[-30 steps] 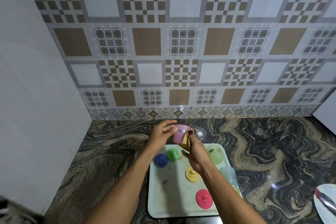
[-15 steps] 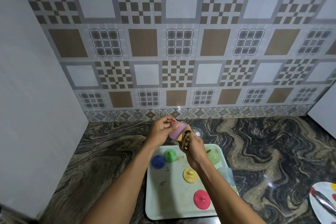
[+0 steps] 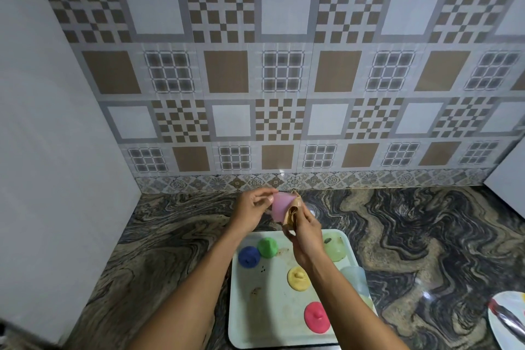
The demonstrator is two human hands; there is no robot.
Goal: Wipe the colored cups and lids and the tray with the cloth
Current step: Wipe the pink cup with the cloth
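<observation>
We hold the pink cup [image 3: 279, 206] above the far edge of the tray [image 3: 255, 321]. Left hand [image 3: 252, 209] grips its left side and right hand [image 3: 305, 233] pinches the cloth [image 3: 292, 214] against its right. It looks like light, slick plastic, so we'd grip the walls.

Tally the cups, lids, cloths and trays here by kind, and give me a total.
Cups: 3 (pink cup, green cup, blue cup); a pale shape below the blue cup is too hidden to count.
Lids: 4 (blue lid, green lid, yellow lid, red lid).
Cloth: 1.
Tray: 1.
Total: 9.
</observation>
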